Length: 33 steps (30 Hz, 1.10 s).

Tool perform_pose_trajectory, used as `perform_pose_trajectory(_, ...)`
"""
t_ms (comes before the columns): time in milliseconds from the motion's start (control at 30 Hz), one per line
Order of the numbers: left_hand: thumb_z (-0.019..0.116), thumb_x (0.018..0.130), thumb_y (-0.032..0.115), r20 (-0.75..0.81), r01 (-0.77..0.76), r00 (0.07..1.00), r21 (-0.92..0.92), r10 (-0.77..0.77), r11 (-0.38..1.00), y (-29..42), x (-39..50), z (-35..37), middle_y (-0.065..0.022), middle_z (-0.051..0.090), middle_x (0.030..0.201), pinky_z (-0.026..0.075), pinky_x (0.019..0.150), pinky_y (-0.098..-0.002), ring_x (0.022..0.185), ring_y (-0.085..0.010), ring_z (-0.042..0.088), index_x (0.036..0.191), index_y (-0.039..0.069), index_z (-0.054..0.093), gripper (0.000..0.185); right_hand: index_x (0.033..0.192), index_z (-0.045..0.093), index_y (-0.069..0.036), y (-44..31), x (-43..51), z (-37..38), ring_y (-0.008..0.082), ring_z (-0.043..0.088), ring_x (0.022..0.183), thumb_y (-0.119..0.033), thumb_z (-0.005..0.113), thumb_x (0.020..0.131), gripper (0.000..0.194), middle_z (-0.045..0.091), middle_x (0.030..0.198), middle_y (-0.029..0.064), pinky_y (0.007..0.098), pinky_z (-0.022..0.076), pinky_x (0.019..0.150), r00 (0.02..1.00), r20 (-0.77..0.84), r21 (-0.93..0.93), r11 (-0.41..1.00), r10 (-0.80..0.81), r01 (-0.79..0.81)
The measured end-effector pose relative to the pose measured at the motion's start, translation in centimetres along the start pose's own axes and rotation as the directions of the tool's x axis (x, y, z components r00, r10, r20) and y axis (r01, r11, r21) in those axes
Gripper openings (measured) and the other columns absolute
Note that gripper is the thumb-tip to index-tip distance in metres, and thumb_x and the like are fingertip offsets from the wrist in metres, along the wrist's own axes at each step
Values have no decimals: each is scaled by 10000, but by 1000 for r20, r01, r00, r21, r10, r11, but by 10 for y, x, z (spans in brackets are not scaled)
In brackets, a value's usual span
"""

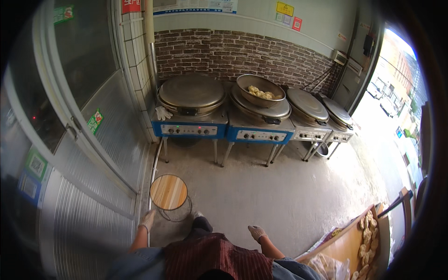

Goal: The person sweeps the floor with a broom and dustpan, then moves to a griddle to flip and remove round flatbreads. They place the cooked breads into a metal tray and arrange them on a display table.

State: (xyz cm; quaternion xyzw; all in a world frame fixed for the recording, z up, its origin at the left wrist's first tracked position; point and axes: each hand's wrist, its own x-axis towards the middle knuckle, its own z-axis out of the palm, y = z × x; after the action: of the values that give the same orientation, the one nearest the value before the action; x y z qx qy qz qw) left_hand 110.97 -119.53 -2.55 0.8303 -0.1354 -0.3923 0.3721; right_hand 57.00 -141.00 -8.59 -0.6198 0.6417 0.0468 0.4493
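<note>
My left hand [147,219], in a pale thin glove, hangs beside the ribbed metal door, just below a round wood-topped stool [168,192]. My right hand [256,231], gloved alike, is held over the concrete floor, to the left of a wooden tray [334,241] with flatbread pieces [366,238] along its far side. I see nothing in either hand, though the fingers are small in view. Ahead stand electric griddles with closed round lids [191,91]. A steel bowl [260,99] with pale dough-like pieces [260,92] rests on the second lid. A white glove [163,113] lies at the left griddle's corner.
Sliding metal doors [94,196] run along my left, with a tiled pillar [137,66] beyond. Griddle legs stand on the floor ahead, and a metal basin [322,149] sits under the right griddles. A clear plastic bag [325,267] lies in the tray. Daylight enters through an opening at right.
</note>
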Motion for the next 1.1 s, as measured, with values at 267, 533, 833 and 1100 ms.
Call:
perform_pose_trajectory(267, 664, 880, 440, -8, -621, 752, 325, 659, 713, 282, 213, 78, -185, 572, 1363, 440, 1047, -450, 1241, -395, 533, 1301, 86, 601, 553, 1124, 628, -42, 78, 111, -67, 395, 653, 1094, -312, 556, 929, 341, 668, 1158, 250, 492, 531, 872, 955, 232, -500, 865, 183, -44)
perform_pose_trajectory(533, 686, 804, 519, 167, -590, 552, 771, 817, 241, 508, 342, 144, -114, 589, 1348, 383, 1095, -436, 1254, -329, 524, 1280, 146, 613, 610, 1149, 646, -50, 51, 187, -67, 373, 670, 1087, -355, 579, 917, 389, 702, 1102, 221, 498, 519, 887, 981, 121, -493, 867, 151, -73)
perform_pose_trajectory(833, 659, 749, 520, 348, -377, 918, 915, 190, 146, 581, 428, 180, -117, 648, 1303, 501, 977, -435, 1213, -334, 603, 1241, 143, 670, 620, 1135, 617, -68, -136, 458, -206, 396, 644, 1080, -372, 757, 770, 496, 693, 1121, 193, 491, 527, 852, 953, 190, -362, 885, -237, 292)
perform_pose_trajectory(1100, 632, 727, 467, 430, -484, 827, 872, 362, 70, 635, 400, 154, -130, 733, 985, 543, 827, -458, 966, -332, 698, 916, 128, 738, 403, 1340, 562, -85, -388, 575, -262, 332, 623, 1157, -171, 448, 977, 389, 624, 1290, 200, 384, 442, 1046, 789, 207, -493, 635, -578, 594)
